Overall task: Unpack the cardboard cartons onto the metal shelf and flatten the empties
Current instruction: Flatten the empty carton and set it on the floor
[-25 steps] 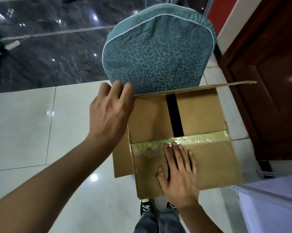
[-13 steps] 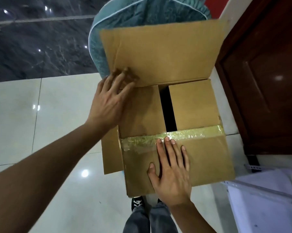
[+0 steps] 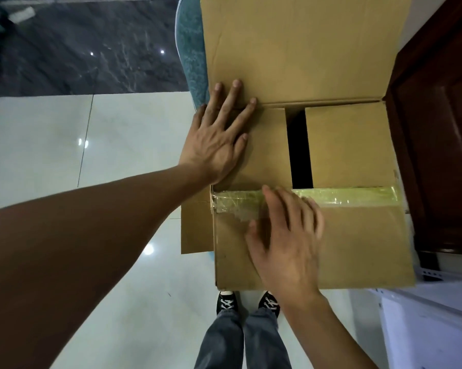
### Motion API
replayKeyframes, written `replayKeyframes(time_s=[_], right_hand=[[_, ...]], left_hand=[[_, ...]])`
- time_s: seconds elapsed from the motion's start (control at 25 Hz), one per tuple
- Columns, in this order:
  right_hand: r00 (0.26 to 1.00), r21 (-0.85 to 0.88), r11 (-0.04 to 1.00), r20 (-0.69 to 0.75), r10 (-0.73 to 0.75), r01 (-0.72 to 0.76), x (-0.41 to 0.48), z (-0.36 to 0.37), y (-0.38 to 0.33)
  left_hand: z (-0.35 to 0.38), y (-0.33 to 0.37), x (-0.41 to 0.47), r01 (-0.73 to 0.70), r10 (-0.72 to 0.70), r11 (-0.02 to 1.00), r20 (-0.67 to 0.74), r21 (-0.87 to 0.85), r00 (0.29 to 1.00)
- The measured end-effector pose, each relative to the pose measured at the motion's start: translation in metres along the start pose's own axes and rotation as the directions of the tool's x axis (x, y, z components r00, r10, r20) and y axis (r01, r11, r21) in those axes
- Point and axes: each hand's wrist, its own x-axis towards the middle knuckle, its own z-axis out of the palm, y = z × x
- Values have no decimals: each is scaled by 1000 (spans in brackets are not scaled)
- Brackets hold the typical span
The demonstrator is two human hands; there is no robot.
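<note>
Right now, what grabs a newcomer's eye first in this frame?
The big brown cardboard carton fills the centre-right, its far flap standing up before a teal patterned chair. The left hand lies flat on the left inner flap; the right hand, blurred, rests on the near flap by a yellowish tape strip. A dark gap splits the inner flaps.

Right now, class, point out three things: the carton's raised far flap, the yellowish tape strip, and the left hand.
far flap [image 3: 299,49], head view, middle of its bare face.
tape strip [image 3: 357,197], head view, its smooth uncovered stretch.
left hand [image 3: 217,141], head view, back of the hand.
</note>
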Motion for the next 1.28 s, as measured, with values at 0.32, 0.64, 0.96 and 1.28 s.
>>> replayKeyframes(time_s=[0.32, 0.64, 0.96, 1.28], right_hand=[[991, -56, 991, 70, -114, 118, 49, 34, -30], [973, 75, 975, -112, -201, 210, 41, 34, -32], [852, 149, 891, -392, -346, 430, 22, -22, -71], [925, 187, 939, -305, -225, 290, 0, -44, -52]], left_hand=[[4, -3, 2, 17, -17, 999, 7, -34, 1000], [13, 6, 9, 7, -5, 995, 20, -103, 1000], [18, -15, 12, 47, -44, 997, 46, -59, 998], [8, 5, 0, 63, -62, 998, 41, -10, 997]])
